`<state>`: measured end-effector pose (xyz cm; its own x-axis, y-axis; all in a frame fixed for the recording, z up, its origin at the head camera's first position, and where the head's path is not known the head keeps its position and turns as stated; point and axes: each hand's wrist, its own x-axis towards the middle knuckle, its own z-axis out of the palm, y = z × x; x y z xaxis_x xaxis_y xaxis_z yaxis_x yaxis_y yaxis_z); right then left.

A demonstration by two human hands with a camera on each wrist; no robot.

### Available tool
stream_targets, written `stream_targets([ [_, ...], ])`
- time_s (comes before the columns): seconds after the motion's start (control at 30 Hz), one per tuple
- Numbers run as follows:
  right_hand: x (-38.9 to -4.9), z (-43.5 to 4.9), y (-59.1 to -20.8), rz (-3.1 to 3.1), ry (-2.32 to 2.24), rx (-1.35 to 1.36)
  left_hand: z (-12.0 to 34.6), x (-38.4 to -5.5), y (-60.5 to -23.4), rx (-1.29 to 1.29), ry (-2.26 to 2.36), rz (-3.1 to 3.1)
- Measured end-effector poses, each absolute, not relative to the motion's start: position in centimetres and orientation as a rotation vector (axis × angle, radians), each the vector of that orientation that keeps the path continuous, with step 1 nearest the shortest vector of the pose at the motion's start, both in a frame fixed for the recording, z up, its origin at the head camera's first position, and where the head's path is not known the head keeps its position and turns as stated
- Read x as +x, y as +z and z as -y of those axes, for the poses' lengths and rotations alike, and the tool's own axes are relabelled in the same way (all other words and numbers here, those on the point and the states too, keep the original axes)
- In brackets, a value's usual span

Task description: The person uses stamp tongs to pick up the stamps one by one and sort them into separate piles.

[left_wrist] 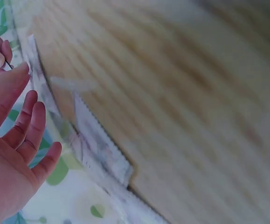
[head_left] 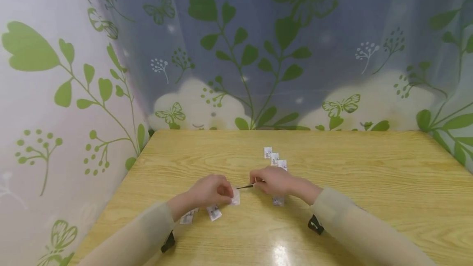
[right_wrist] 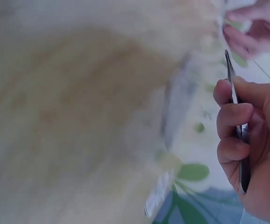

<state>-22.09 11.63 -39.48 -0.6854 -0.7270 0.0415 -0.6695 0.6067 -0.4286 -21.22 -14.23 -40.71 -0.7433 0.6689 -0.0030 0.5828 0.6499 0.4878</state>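
In the head view my left hand (head_left: 212,190) pinches a small pale postage stamp (head_left: 235,197) by its left side. My right hand (head_left: 275,180) grips dark metal tweezers (head_left: 244,186), whose tips point left, close above that stamp. The right wrist view shows the fingers curled round the tweezers (right_wrist: 239,133). Beside and partly under my left hand lie other stamps (head_left: 214,212), on the table. One more stamp (head_left: 278,201) lies below my right wrist, partly covered by it. In the left wrist view the stamps (left_wrist: 102,144) have toothed edges.
A slanting row of stamps (head_left: 274,159) runs along the wooden table (head_left: 351,167) beyond my right hand, the nearest partly hidden. Patterned curtains (head_left: 236,52) hang behind the table and along its left side. Dark straps (head_left: 315,225) show beneath both sleeves.
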Motion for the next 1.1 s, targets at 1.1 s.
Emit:
stream_targets([
  [1.1, -21.4, -25.3, -36.7, -2.424, -0.998, -0.853, 19.2, -19.5, -41.1, 1.093, 0.860, -2.487],
])
